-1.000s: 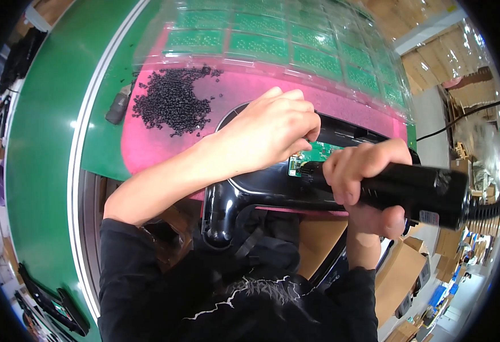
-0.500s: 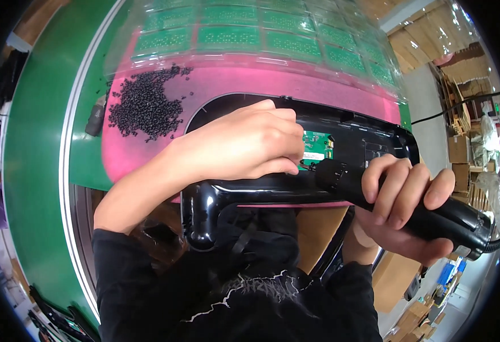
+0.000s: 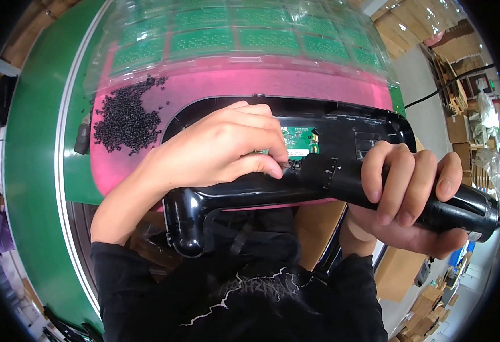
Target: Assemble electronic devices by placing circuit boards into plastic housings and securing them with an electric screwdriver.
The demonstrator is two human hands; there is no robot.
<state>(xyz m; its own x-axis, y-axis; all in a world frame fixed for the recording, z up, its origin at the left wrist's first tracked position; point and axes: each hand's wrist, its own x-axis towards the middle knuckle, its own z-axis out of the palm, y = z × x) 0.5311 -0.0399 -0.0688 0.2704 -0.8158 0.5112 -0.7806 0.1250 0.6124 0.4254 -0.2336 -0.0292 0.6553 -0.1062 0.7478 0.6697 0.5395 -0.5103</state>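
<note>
A black plastic housing (image 3: 244, 195) with a rounded rim lies open side up, a green circuit board (image 3: 301, 138) showing through an opening in it. My left hand (image 3: 227, 142) rests over the housing's left part. Its thumb and forefinger are pinched near the driver's tip; whatever sits between them is too small to name. My right hand (image 3: 409, 188) is wrapped round a black electric screwdriver (image 3: 344, 176), held low and slanting, nose pointing left. The nose end is beside my left fingertips, just below the board. The bit is partly hidden there.
A heap of small black screws (image 3: 125, 119) lies on the pink mat (image 3: 215, 77), left of the housing. Clear plastic trays with green boards (image 3: 201, 43) stand behind. A dark tool (image 3: 83, 137) lies at the mat's left edge. Cardboard boxes (image 3: 398, 273) are at the lower right.
The whole view has shifted, so housing, mat and screws appear farther left. The screwdriver lies a little more level, and my left thumb and forefinger remain pinched beside its nose.
</note>
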